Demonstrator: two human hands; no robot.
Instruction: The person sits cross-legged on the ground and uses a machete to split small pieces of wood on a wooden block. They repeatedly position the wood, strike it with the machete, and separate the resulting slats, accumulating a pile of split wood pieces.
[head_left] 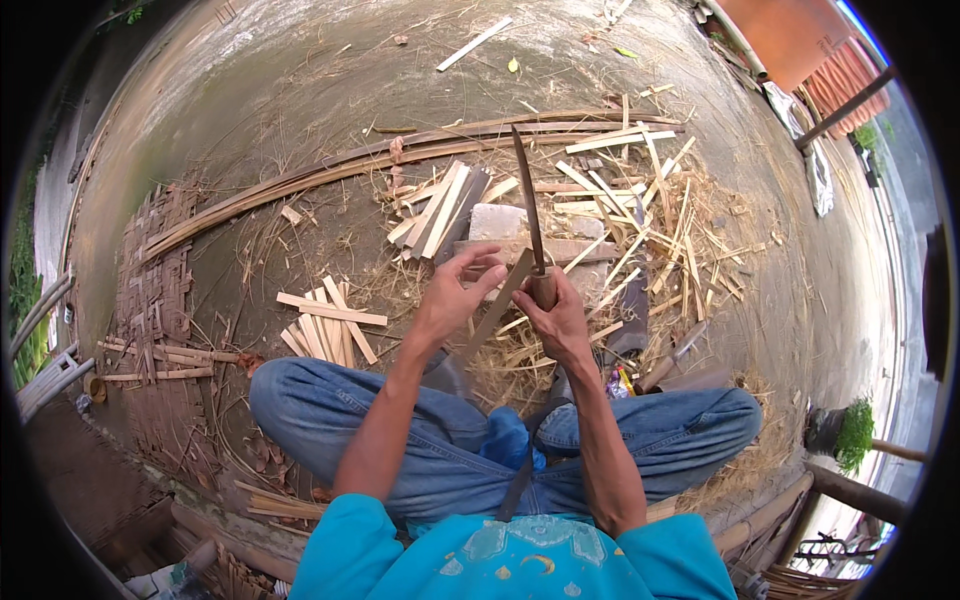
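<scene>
My right hand (556, 315) is wrapped round the wooden handle of a long knife (530, 200); its dark blade points up and away from me. A flat bamboo strip (503, 305) slants between my two hands, by my right thumb. Left of that strip is my left hand (455, 298), fingers apart and curved toward it; I cannot tell whether they touch it. Just beyond my hands lies a pale stone block (498, 222) with a wooden piece (560, 250) across its near side.
Split bamboo strips (440, 215) lie beyond my left hand, with another pile (325, 325) beside my left knee. Loose strips and shavings (690, 230) cover the ground at right. Long bamboo lengths (300, 178) stretch across the far side. A woven mat (155, 290) lies at left.
</scene>
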